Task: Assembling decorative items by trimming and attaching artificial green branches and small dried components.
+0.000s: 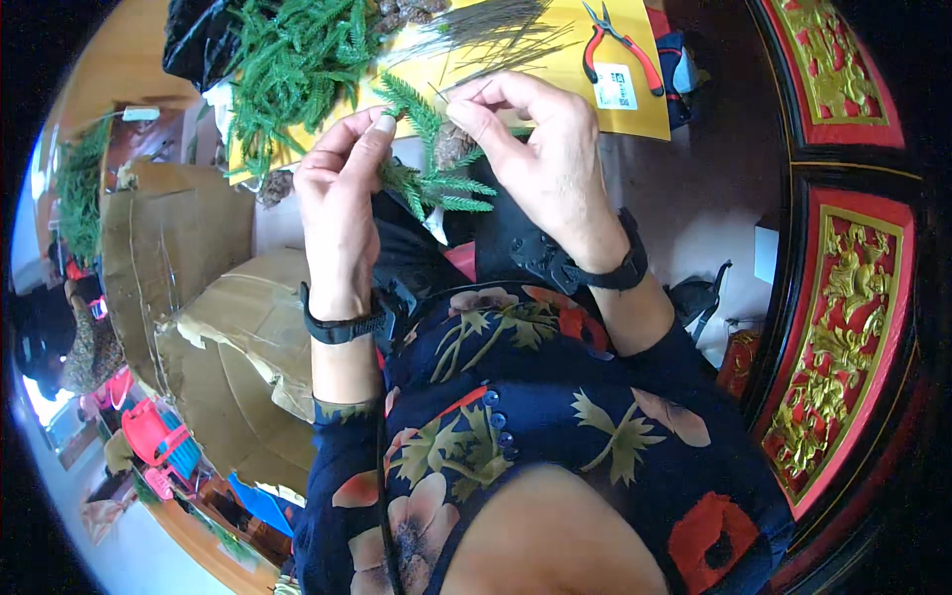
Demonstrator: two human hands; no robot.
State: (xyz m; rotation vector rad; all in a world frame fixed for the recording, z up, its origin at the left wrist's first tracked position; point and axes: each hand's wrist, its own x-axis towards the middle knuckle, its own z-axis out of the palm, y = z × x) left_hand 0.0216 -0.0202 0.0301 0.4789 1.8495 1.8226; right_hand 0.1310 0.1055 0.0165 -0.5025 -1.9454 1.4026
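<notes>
My left hand (342,193) pinches the end of a green artificial pine sprig (436,188) between thumb and fingers. The sprig's needled branches spread out between my two hands. Among them sits a brown pine cone (456,146), close to the fingers of my right hand (545,149). Thumb and forefinger of that hand are pressed together on a thin dark wire (437,92), of which only a short end shows. How the wire joins the sprig or cone is hidden.
A yellow sheet (635,114) bears a heap of green sprigs (297,79), loose thin wires (486,35), pine cones (405,12) and red-handled pliers (623,50). Torn cardboard (238,347) stands at left; carved red-and-gold panels (843,327) line the right.
</notes>
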